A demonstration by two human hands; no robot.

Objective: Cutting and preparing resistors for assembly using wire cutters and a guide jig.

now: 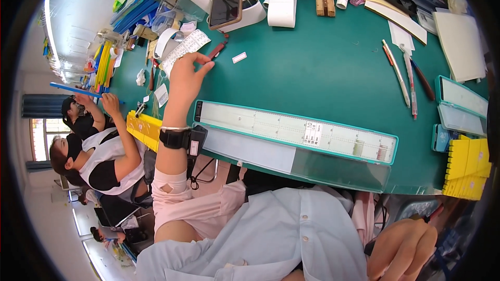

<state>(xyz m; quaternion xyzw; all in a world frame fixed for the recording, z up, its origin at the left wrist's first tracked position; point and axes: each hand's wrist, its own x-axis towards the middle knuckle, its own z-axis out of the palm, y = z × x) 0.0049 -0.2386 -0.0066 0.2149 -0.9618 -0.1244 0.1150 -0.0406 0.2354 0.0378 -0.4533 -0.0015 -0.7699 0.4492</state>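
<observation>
My left hand [188,75] reaches over the table's left side, thumb and forefinger pinched at the near end of a slim dark red tool [217,50]. Beneath and beyond that hand lies a strip of printed white labels [188,47]. One small white label with a red border [239,58] lies to its right. Low at the right, off the table, my right hand [403,250] has its fingers bent together; what they hold, if anything, is hidden. A long teal-edged clear case [297,129] lies open along the near table edge, with small bundles of fine fibres at its right end.
A phone [226,2] leans on a white stand at the back, beside a white paper roll [282,5]. Pens [397,73] and a smaller case [463,99] lie right. Yellow racks [466,169] flank the table. A co-worker [104,161] sits at the left.
</observation>
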